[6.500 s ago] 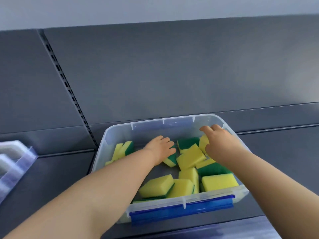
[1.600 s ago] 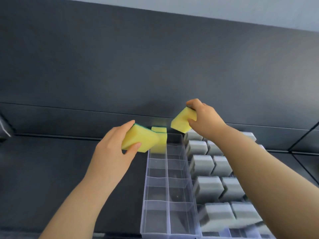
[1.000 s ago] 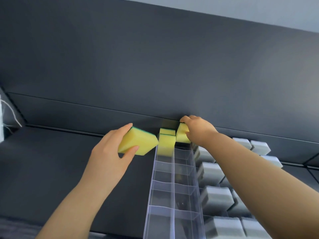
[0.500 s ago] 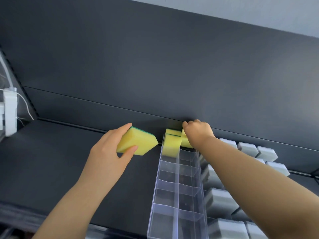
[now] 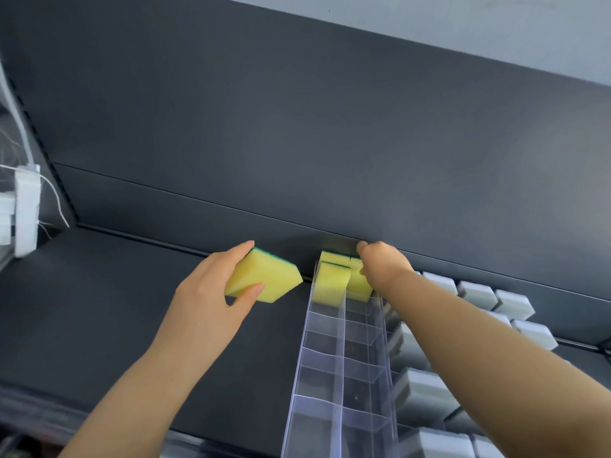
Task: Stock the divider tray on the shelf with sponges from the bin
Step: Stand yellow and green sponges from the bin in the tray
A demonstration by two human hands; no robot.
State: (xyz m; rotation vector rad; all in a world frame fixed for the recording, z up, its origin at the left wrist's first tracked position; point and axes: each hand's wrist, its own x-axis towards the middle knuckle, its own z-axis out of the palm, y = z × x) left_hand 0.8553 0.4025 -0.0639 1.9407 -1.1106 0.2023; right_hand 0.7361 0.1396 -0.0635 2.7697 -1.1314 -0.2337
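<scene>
Clear plastic divider tray (image 5: pixel 344 375) on dark shelf (image 5: pixel 99 309); stacked yellow sponges (image 5: pixel 330 279) fill the rear-left cell. Right hand (image 5: pixel 383 266) grips yellow rear-right sponge (image 5: pixel 358 285). Left hand (image 5: pixel 205 302) holds yellow-and-green foam sponge (image 5: pixel 264 280) beside the tray. Grey sponge blocks (image 5: pixel 426 391) crowd the tray's right.

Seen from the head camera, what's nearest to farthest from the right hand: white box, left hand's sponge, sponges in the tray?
1. Tray sponges, far end, under the right hand.
2. Held sponge, left of the tray, in the left hand.
3. White box, far left edge.
</scene>
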